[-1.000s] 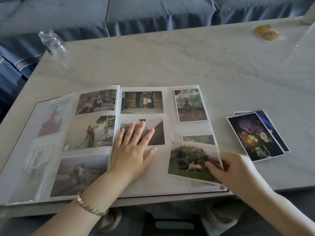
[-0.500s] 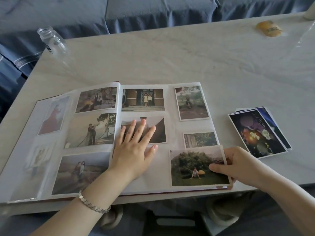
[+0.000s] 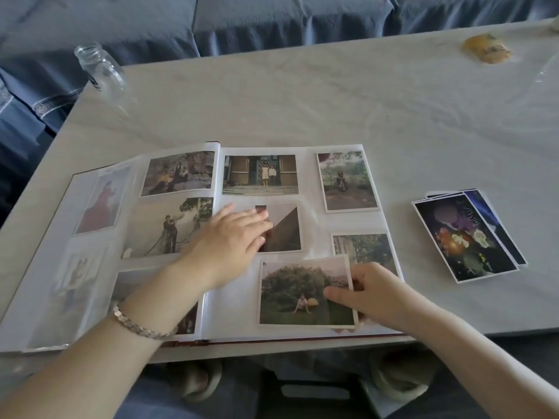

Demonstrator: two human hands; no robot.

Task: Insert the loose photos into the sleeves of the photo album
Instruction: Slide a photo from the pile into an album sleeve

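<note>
The photo album point(image 3: 230, 313) is lying open on the pale table point(image 3: 302, 101), its front edge sitting close to the table's near edge. The right hand point(image 3: 372, 291) is pinching a loose tree photo point(image 3: 296, 291) by its right side, thumb lying across the picture's face and the other fingers curling underneath. That photo is resting over the lower part of the right-hand page, its top right corner overlapping a small sleeved print just above. I cannot tell whether any edge of it is sitting inside a sleeve. The left hand point(image 3: 230, 240), with a bracelet point(image 3: 142, 326) showing at the wrist, is lying flat with straight fingers on the middle of the same page, just up and left of the tree photo and not touching it. A small stack of loose photos point(image 3: 462, 237) is waiting on the table right of the album, well apart from both hands.
</note>
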